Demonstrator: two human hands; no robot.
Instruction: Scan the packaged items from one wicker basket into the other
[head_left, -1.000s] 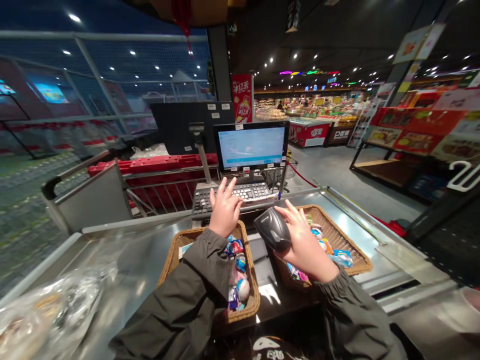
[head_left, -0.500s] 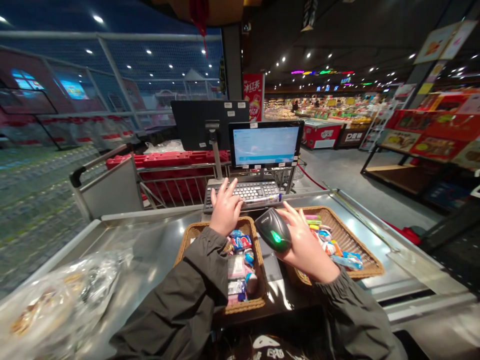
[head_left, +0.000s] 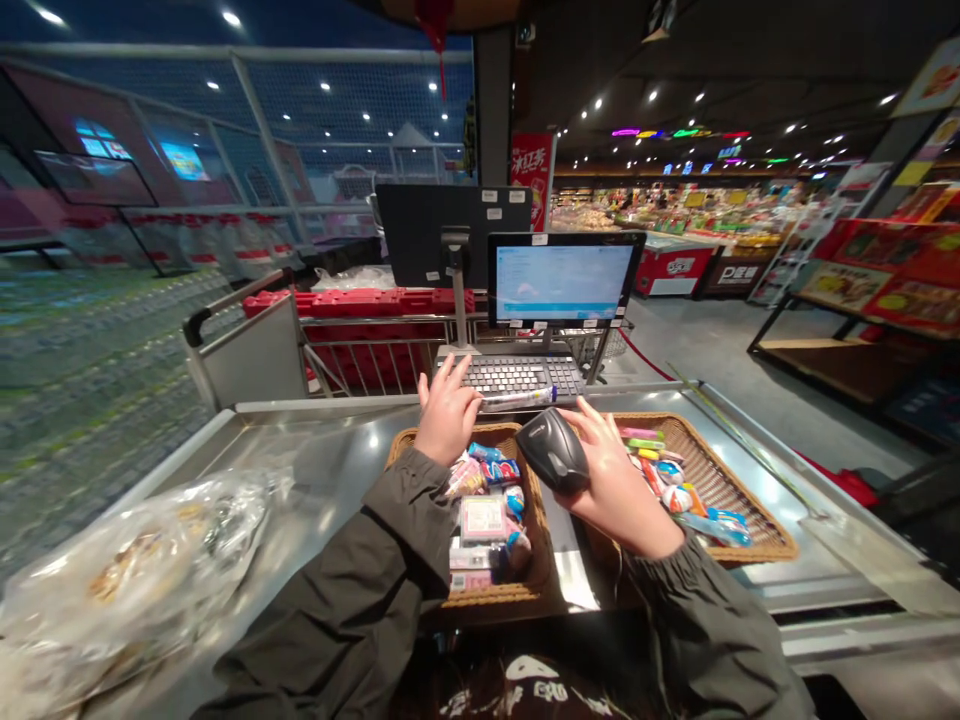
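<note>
My right hand [head_left: 611, 480] is wrapped round a black barcode scanner [head_left: 553, 452], held over the gap between two wicker baskets. My left hand [head_left: 448, 412] has its fingers spread at the left end of the black keyboard [head_left: 517, 376]; whether they touch the keys I cannot tell. Below my left forearm, the left basket [head_left: 541, 560] contains small packaged sweets and a pink box [head_left: 482, 518]. More wrapped snacks [head_left: 679, 497] lie in the right basket [head_left: 757, 525], partly behind my right hand. A tube-shaped packet [head_left: 517, 400] rests along the keyboard's front edge.
A lit monitor [head_left: 564, 280] stands behind the keyboard, beside a second screen [head_left: 420, 240] turned away. Clear plastic bags [head_left: 142, 570] lie on the metal counter [head_left: 315, 450] at left. Behind it stands a metal trolley [head_left: 360, 355]; boxed goods fill a shelf [head_left: 877, 270] at right.
The green light on the scanner has gone out, and the scanner has tilted slightly. My view has turned a little to the left. Both hands stay in nearly the same places.
</note>
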